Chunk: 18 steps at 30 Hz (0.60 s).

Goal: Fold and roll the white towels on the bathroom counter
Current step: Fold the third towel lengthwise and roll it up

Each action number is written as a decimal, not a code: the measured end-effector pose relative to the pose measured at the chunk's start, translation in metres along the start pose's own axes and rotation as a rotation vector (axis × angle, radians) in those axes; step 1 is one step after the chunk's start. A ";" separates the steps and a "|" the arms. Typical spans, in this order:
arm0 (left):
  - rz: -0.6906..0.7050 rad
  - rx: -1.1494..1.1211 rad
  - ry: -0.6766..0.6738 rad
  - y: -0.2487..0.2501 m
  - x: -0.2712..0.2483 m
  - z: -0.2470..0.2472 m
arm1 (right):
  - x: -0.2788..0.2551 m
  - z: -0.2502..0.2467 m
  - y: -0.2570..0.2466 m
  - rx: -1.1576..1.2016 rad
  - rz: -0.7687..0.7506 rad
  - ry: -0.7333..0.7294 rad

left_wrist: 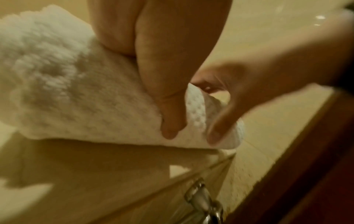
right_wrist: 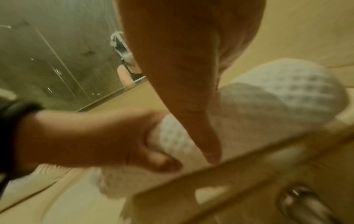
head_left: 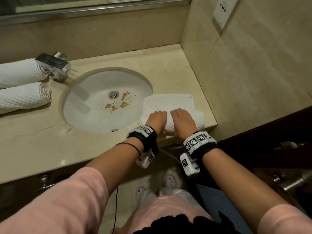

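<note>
White towel (head_left: pixel 170 105) half rolled, left hand (head_left: pixel 156 119), right hand (head_left: pixel 183 120) gripping roll

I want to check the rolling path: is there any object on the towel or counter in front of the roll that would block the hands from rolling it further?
Nothing visible does. Both the left hand and right hand grip the rolled part of the towel; its flat part lies bare on the counter ahead, its left edge overhanging the sink.

White waffle towel (head_left: pixel 170 105) half-rolled right of sink, 2 rolled towels (head_left: pixel 22 85) left
</note>
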<state>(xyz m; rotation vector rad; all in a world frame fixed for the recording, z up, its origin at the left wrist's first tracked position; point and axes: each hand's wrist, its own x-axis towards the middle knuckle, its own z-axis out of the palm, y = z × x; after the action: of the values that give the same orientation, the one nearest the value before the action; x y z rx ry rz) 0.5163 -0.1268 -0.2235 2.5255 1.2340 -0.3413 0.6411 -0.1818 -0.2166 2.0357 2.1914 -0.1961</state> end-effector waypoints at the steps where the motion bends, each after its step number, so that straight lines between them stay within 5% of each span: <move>1: 0.013 -0.044 -0.020 -0.005 0.002 -0.004 | -0.005 0.006 0.001 0.027 0.001 0.033; 5: 0.043 -0.182 -0.051 -0.014 0.007 -0.010 | -0.005 0.002 0.003 0.114 0.035 0.099; 10: 0.070 -0.228 -0.082 -0.020 0.006 -0.017 | 0.017 -0.032 0.002 -0.028 0.032 -0.184; 18: 0.041 0.169 0.106 0.013 -0.026 0.007 | 0.023 -0.039 0.005 -0.033 0.066 -0.355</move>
<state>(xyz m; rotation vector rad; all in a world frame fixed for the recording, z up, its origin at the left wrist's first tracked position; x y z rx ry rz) 0.5109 -0.1561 -0.2191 2.7404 1.2369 -0.3175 0.6443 -0.1517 -0.1831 1.8814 1.8975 -0.4705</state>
